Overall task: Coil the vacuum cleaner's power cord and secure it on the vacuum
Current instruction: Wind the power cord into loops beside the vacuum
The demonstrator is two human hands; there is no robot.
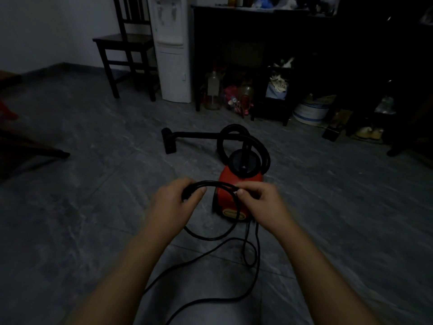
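Head view, dim room. The fingers [187, 192] of the left hand [174, 205] are curled round a bundle of black power cord [212, 184], thumb tip pressed on the near side of the bundle. The fingers [254, 192] of the right hand [262, 204] pinch the same cord between thumb and forefinger; a small pale glint shows at the pinch, too blurred to identify. Between the two hands the cord arches upward in a short bow. Below the left hand a loop of cord hangs in a curve; further strands run down past the right wrist, form a narrow loop, and trail across the grey tiled floor [93, 231] toward the lower edge of the frame. Both forearms are bare and extend from the bottom corners.

Just beyond the hands, partly hidden by them, the red vacuum cleaner [239, 177] stands on the floor with a black round top. Its black hose [234, 130] coils over the body and continues as a rigid tube to a floor nozzle [169, 139] lying to the left. Against the far wall stand a dark wooden chair [126, 45], a white water dispenser [172, 55] and a dark shelf unit [257, 31] with bottles [212, 90] and clutter beneath it.
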